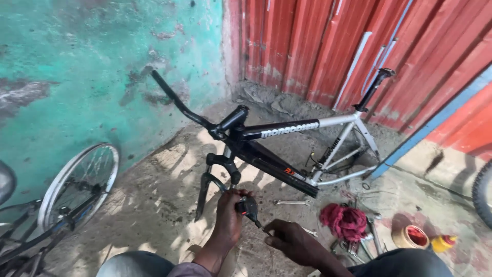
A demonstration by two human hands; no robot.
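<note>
A wheelless bicycle frame, black and silver, stands on its fork on the concrete. My left hand is closed around the near end of the black handlebar, by a small black shifter. My right hand sits just right of it, fingers pinching a thin cable or tool tip at the shifter. The far handlebar end points toward the teal wall.
A spoked wheel of another bicycle leans at the left. A spanner, a red rag, loose tools, a round tin and a yellow bottle lie on the ground at the right. Red corrugated sheets stand behind.
</note>
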